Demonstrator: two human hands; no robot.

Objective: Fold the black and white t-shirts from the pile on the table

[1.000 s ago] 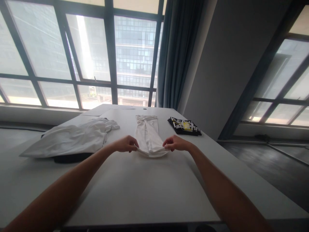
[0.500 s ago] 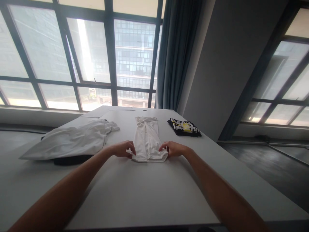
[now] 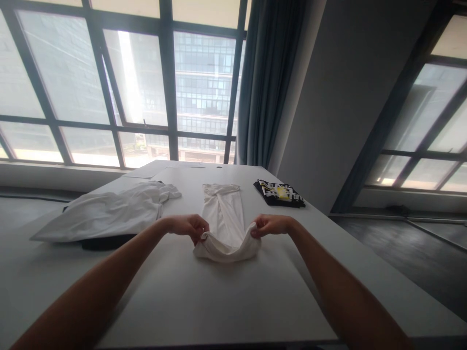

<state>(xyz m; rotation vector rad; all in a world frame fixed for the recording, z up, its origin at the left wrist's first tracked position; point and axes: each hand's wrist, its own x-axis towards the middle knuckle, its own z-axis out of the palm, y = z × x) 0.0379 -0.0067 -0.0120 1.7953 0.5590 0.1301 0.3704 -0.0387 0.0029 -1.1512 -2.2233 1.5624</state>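
A long, narrow white garment (image 3: 224,218) lies lengthwise on the white table (image 3: 204,301), folded into a strip. My left hand (image 3: 189,226) pinches its near left corner and my right hand (image 3: 272,225) pinches its near right corner. Both hands hold the near end a little above the table, so the cloth sags between them in a curve. The far end of the garment rests flat on the table.
A crumpled white garment (image 3: 105,211) lies at the left over something dark. A folded black garment with a white and yellow print (image 3: 280,192) sits at the far right. Papers lie at the table's far edge, by the windows. The table's right edge drops to a dark floor.
Half a second ago my hands lay beside the garment's near end, flat on the table. Now both grip its near corners and have lifted that end up and toward me.
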